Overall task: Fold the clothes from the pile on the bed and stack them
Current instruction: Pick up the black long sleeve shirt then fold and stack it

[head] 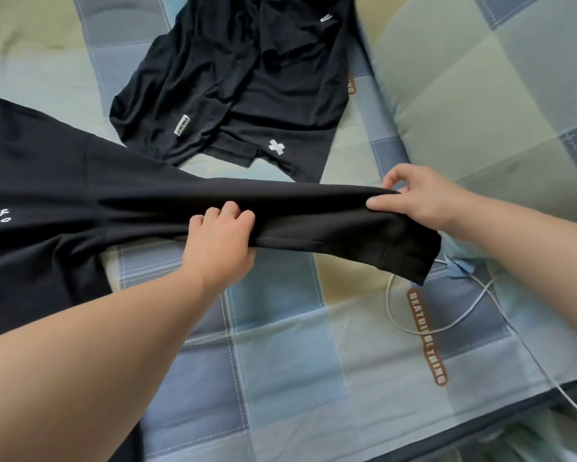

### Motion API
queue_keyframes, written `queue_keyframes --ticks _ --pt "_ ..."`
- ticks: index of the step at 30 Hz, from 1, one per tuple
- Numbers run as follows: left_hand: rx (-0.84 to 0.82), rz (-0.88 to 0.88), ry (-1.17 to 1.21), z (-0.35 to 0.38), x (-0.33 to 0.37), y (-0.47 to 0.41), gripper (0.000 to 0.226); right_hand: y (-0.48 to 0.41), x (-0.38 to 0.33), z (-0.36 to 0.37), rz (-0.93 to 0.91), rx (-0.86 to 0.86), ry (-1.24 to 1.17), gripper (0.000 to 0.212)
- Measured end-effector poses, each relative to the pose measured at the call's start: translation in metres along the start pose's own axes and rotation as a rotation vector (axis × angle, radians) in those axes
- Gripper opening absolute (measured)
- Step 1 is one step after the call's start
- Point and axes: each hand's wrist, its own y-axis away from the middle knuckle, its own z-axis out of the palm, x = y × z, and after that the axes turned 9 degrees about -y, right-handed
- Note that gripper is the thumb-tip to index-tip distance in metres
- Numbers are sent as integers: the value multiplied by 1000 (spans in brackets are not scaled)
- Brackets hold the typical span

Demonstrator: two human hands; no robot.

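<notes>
My left hand (218, 238) grips the sleeve (313, 215) of the black fabric shirt with small white letters (47, 181), fingers curled round it about midway. My right hand (420, 198) pinches the sleeve's top edge near the cuff, thumb in front. The sleeve is stretched between both hands, above the bed with blue-green checked sheet (280, 361). The shirt body lies on the bed at left. A crumpled pile of black clothes (233, 78) lies just beyond. A thin white cable (389, 300) lies on the sheet near my right forearm.
</notes>
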Motion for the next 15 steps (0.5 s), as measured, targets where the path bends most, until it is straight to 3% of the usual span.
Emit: queue_keyframes --ticks 2,4,10,13,15 --pt "-26 33 16 1 4 6 20 8 4 -11 65 -83 -87 21" --pt "-45 57 56 3 10 11 22 10 8 -18 89 -66 -8 15" --pt "-185 100 104 16 43 20 19 -8 28 -2 -42 324 507 10" --pt "-265 202 170 19 46 18 23 -5 30 25 -89 371 707 38" --pt "-216 282 222 18 36 22 30 1 24 53 -197 417 799 48"
